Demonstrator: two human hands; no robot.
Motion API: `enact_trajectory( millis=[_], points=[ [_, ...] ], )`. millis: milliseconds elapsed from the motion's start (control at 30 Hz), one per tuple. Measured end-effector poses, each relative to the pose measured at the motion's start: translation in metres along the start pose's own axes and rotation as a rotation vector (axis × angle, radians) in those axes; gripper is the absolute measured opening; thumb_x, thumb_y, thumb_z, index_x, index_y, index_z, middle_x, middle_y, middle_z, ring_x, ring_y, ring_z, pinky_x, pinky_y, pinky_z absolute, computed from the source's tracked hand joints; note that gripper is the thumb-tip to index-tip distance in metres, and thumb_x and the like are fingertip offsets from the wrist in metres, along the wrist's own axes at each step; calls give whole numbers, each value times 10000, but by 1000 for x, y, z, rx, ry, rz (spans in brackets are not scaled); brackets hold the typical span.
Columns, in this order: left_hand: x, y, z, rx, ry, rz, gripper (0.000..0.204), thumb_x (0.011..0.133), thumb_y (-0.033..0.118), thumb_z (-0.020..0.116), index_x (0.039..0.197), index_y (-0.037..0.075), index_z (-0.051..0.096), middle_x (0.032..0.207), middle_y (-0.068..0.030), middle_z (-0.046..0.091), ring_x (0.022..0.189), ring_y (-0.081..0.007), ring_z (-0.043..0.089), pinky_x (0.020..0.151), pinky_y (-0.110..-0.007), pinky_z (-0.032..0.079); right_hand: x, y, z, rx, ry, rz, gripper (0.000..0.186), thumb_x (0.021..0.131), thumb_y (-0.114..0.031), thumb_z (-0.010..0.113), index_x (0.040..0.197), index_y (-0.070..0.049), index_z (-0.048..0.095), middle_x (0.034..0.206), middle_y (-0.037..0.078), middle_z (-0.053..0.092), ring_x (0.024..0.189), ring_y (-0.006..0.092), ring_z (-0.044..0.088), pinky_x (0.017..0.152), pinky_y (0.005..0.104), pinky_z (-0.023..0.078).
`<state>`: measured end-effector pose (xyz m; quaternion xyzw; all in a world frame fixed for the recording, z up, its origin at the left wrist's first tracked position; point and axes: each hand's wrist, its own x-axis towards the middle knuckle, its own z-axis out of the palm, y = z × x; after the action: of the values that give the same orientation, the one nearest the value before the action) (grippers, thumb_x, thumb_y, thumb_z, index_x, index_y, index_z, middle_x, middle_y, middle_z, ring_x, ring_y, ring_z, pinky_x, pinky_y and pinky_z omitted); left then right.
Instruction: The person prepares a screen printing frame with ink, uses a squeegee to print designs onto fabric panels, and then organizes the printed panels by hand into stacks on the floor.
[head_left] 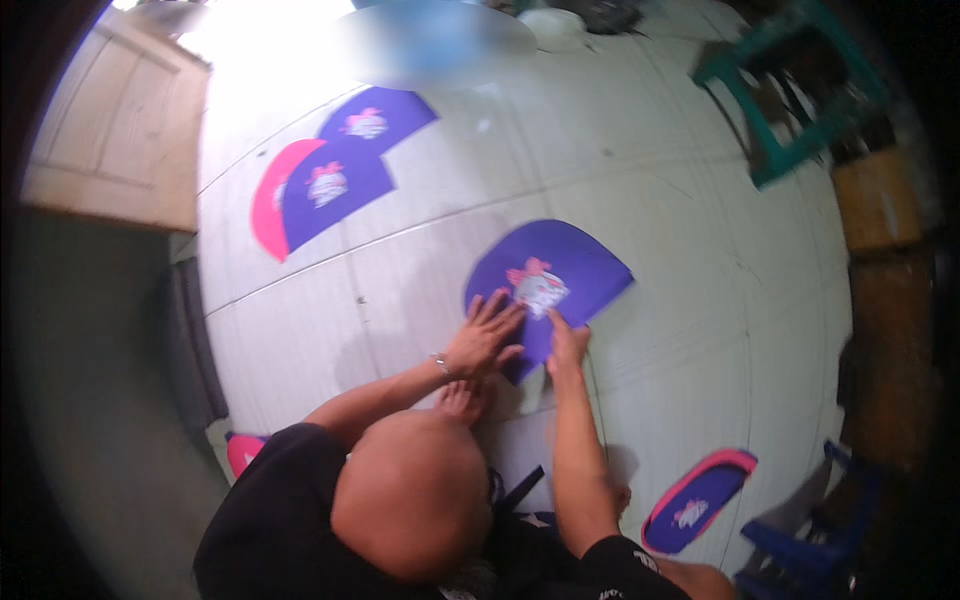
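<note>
A purple half-round piece (pixel 595 268) with a white cartoon print and a pink bow lies on the tiled floor in front of me. My left hand (pixel 485 335) rests on its left part, fingers spread out beside the print. At the lower straight edge, my right hand (pixel 567 345) grips the piece, with one digit on top near the print. Its other fingers are partly hidden. I cannot tell whether the piece is fabric or foam.
Two purple half-round pieces (pixel 350 190) overlap a pink one (pixel 268 205) at the far left. A pink-rimmed purple item (pixel 700 500) lies near right. A green stool (pixel 765 130) stands far right, a blue plastic stool (pixel 815 540) near right, a wooden cabinet door (pixel 120 120) far left.
</note>
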<state>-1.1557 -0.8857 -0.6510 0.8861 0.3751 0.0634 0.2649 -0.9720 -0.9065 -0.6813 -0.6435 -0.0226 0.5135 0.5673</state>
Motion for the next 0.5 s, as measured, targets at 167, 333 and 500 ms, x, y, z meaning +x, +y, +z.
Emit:
enact_trajectory(
  millis=[167,333,500],
  points=[
    [7,-46,-33,-268,214,7,552,924,274,650,1410,82,471,1481,-154,438,1395,-327,380,1159,-435,301,-4,-20,-9,2,-144,23,324,869,2,651,1182,54,586,1116,107,645,967,209,635,869,367,513],
    [-21,-224,-119,166,587,-326,458,885,216,671,1294,39,565,1328,-181,572,1228,-340,529,1060,-413,406,-25,-32,7,17,-340,119,290,883,-35,660,1156,34,589,1029,71,650,861,170,634,778,313,521],
    [-49,-281,-130,483,552,-561,354,922,319,598,1221,137,654,1254,-81,644,1180,-289,557,1011,-397,390,-35,-15,22,-94,-416,135,210,879,-44,685,1077,5,635,926,29,665,730,102,608,647,255,478]
  ],
)
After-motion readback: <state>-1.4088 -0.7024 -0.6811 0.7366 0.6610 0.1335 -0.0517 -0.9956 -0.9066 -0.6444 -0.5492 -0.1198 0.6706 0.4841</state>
